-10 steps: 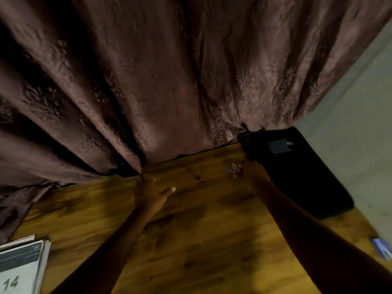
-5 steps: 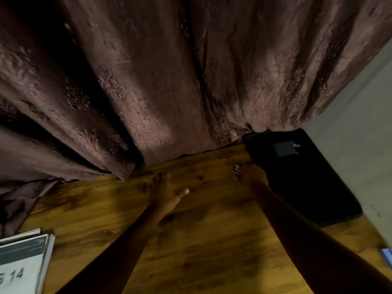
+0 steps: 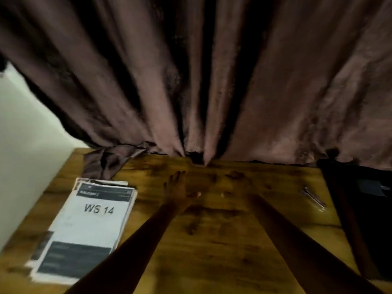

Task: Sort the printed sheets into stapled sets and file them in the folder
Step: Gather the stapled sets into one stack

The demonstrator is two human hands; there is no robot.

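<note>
Printed sheets (image 3: 84,228), topped by a page marked "WS 14", lie stacked left of both hands, the left hand (image 3: 178,192) spread flat and empty on the wooden surface (image 3: 212,251), the right hand (image 3: 237,187) too blurred to judge.

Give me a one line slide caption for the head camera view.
Both hands, left and right, rest empty on the wooden table between printed sheets and stapler.

- My right hand (image 3: 237,187) blurs into the table (image 3: 212,251).
- The folder (image 3: 364,209) is cut off at the right edge.
- Small print on the sheets (image 3: 84,225) is unreadable.
</note>
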